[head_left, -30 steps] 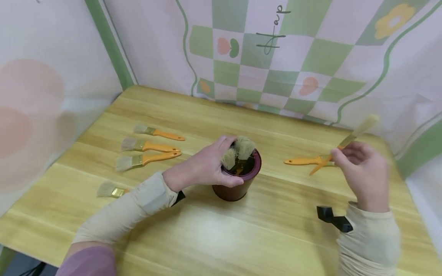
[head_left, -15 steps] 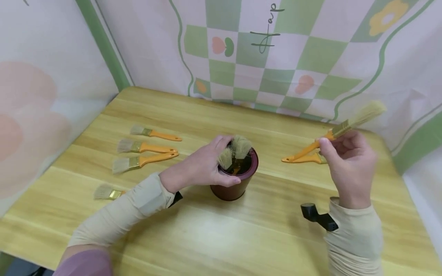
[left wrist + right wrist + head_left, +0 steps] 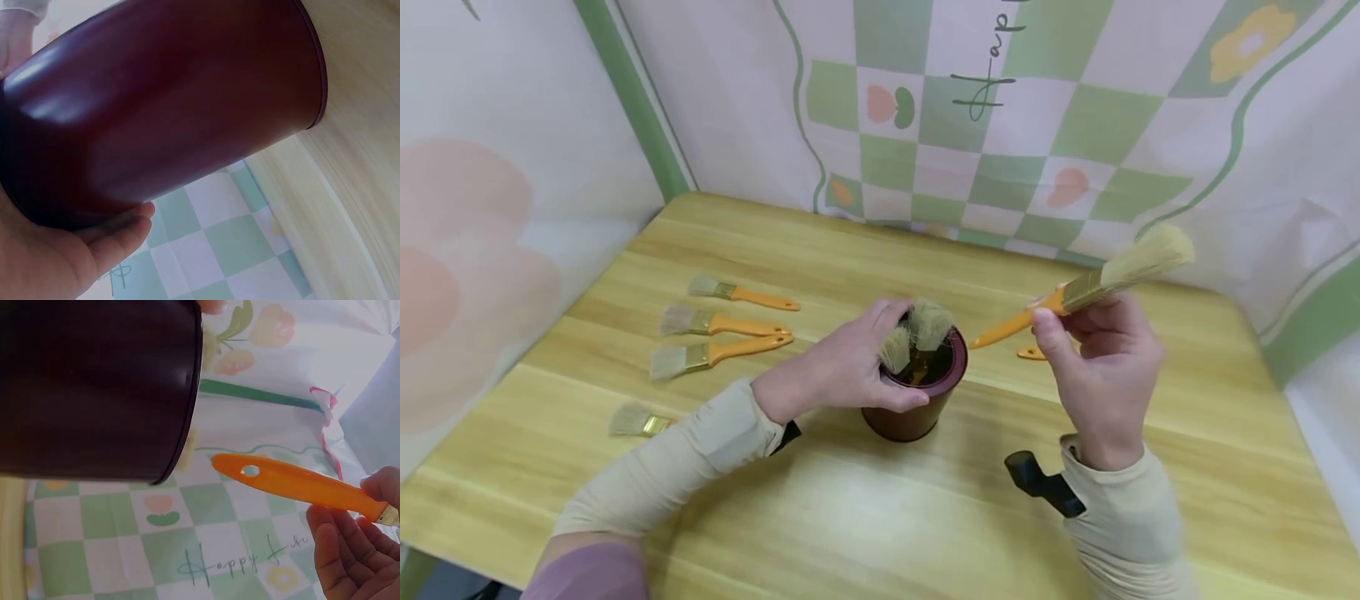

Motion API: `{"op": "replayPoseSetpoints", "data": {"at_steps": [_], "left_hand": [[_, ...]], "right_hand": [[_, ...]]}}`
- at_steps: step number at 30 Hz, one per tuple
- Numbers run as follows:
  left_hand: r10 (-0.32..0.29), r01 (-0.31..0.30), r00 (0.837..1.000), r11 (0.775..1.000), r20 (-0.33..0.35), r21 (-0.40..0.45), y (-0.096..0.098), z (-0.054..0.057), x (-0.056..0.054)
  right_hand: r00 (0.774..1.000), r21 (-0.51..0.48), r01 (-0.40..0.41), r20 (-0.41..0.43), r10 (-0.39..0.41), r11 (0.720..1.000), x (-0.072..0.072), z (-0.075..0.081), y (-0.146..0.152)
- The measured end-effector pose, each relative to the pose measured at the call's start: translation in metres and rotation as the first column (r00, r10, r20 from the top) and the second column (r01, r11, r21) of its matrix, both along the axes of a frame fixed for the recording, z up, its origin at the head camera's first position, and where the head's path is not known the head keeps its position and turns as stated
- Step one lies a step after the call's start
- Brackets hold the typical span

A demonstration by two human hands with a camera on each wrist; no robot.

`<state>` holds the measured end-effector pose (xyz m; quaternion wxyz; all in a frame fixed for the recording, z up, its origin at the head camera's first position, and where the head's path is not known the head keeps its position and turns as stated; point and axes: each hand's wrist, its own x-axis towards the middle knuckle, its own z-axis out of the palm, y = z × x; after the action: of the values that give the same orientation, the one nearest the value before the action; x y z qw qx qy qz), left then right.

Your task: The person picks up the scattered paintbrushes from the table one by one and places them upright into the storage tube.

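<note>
A dark red round container (image 3: 910, 417) stands upright on the table, with two bristle heads of paintbrushes (image 3: 929, 323) sticking up from its mouth. My left hand (image 3: 842, 362) grips its rim, thumb in front and fingers at the far side. To the right, my right hand (image 3: 1105, 358) pinches a paintbrush (image 3: 1086, 287) near where the orange handle meets the metal band. That brush is tilted, bristles up and to the right, its handle end close to the container's rim. In the right wrist view the orange handle (image 3: 294, 481) points toward the container, apart from it.
Several orange-handled brushes lie at the left, among them a lower paintbrush (image 3: 681, 358) and one partly covered by the left forearm (image 3: 640, 423). Another brush handle (image 3: 1032, 353) shows behind the right hand. Patterned cloth (image 3: 955, 158) hangs behind the wooden table (image 3: 865, 533).
My right hand has moved left with the paintbrush, bringing the handle end from over the lying brush to beside the container. The left hand keeps its grip on the rim.
</note>
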<state>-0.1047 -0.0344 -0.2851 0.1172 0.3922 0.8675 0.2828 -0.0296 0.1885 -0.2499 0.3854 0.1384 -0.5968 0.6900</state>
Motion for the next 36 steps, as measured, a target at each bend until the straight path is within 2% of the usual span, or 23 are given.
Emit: {"op": "replayPoseSetpoints", "data": {"at_steps": [6,13,19,24,32,36], "left_hand": [[-0.005,0.005,1.0,1.0,-0.023,0.009,-0.001,-0.002,-0.001],[-0.007,0.008,0.999,1.0,-0.041,0.019,-0.002,-0.003,0.0],[-0.014,0.018,0.997,0.999,-0.076,0.043,0.0,-0.005,-0.002],[-0.016,0.02,0.997,0.999,-0.082,0.046,0.0,-0.007,-0.002],[-0.014,0.015,0.997,1.0,-0.07,0.022,0.0,-0.006,-0.001],[-0.013,0.014,0.998,1.0,-0.066,0.024,0.0,-0.007,-0.001]], "right_hand": [[0.998,-0.027,-0.016,-0.063,0.014,1.0,0.0,-0.002,-0.014],[0.999,0.143,-0.032,-0.021,0.036,0.989,0.0,-0.01,-0.024],[0.993,0.304,-0.103,0.08,0.083,0.947,-0.001,-0.013,-0.023],[0.984,0.387,-0.1,0.175,0.034,0.917,-0.001,-0.015,-0.022],[0.979,0.512,-0.112,0.203,0.007,0.851,0.0,-0.02,-0.029],[0.974,0.538,-0.105,0.226,-0.022,0.837,0.0,-0.022,-0.031]]}}
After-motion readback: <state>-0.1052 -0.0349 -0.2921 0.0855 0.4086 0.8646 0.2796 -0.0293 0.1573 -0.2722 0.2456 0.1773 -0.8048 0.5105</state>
